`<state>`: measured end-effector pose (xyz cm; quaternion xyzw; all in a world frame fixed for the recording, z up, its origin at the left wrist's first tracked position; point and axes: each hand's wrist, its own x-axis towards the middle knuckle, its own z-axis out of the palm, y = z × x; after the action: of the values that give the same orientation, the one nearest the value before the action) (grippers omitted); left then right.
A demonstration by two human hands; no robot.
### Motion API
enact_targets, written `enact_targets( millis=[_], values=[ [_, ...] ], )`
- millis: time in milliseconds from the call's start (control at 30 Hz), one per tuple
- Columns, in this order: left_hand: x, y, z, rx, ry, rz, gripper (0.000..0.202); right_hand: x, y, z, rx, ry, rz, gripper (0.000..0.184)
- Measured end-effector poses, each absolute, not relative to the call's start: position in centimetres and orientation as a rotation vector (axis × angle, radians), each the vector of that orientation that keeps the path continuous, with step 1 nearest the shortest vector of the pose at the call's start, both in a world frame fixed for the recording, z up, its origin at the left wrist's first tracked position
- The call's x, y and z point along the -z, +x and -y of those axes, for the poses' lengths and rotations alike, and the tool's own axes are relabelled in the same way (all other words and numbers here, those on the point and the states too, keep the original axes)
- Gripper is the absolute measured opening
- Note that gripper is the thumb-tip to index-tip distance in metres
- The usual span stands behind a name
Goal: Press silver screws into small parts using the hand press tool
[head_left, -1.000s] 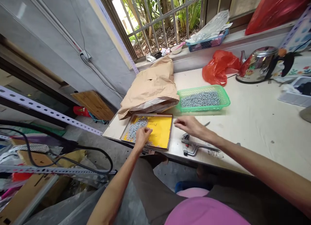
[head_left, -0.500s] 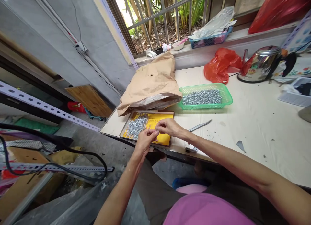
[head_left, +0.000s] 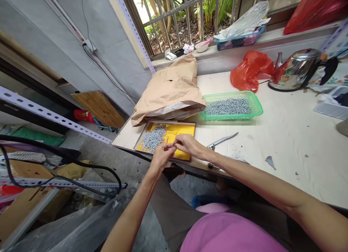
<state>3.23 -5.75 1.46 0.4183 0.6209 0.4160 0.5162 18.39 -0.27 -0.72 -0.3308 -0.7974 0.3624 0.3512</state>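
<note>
My left hand [head_left: 162, 155] and my right hand [head_left: 187, 144] meet fingertip to fingertip over the front of a shallow tray [head_left: 193, 136] lined in yellow. Both are closed in a pinch; whatever is between the fingers is too small or hidden to name. A pile of small silvery metal pins or screws [head_left: 152, 139] covers the left part of the tray. Behind and to the right, a green plastic basket [head_left: 257, 108] holds many similar metal pieces [head_left: 228, 107]. A pliers-like tool [head_left: 223, 139] lies under and beyond my right forearm.
A brown paper sack [head_left: 171, 89] stands behind the tray. Toward the back right are a red plastic bag [head_left: 251, 70] and a steel kettle [head_left: 296, 72]. A dark grey shard [head_left: 270, 162] lies on the table [head_left: 288, 136]. Metal shelving posts [head_left: 54, 114] run along the left.
The view has shifted slightly. My fingertips stay together over the tray, with the right fingers a little closer over the left. Nothing else has visibly moved.
</note>
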Motion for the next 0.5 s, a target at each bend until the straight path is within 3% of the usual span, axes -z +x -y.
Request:
enact_targets(
  millis=[100,367,500],
  values=[
    [-1.0,3.7,5.9,-1.035,1.206,-1.585,0.026,0.5,18.6,0.6,-0.819,-0.828,2.109,0.011],
    [-1.6,3.5,5.6,-0.901,0.918,-1.414,0.042,-0.5,20.1,0.1,-1.110,-0.828,2.046,0.007],
    [-1.7,3.3,5.4,-0.865,0.797,-1.339,0.040,0.4,20.1,-0.5,-1.208,-0.839,1.918,0.007]
  ],
)
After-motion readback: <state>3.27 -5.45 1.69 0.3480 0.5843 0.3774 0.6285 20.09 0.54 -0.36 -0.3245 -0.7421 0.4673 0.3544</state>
